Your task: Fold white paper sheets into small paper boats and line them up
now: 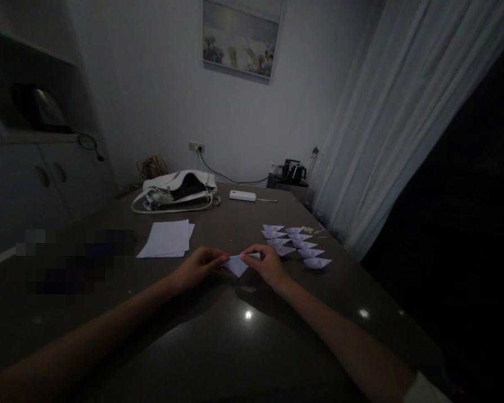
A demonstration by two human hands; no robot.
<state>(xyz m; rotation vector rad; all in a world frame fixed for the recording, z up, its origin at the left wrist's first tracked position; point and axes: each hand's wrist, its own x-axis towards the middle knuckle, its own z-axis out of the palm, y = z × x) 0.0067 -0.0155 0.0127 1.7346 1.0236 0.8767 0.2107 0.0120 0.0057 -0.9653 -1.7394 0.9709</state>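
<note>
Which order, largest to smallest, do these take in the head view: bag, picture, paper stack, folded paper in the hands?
1. Picture
2. Bag
3. Paper stack
4. Folded paper, partly covered

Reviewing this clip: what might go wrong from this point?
The small folded paper is pinched by the left hand and the right hand; an uneven pull might tear it or skew a crease.

The rows of paper boats stand just beyond the right hand, so an outward sweep could knock some askew.

The loose white sheets lie near the left hand and might get nudged.
</note>
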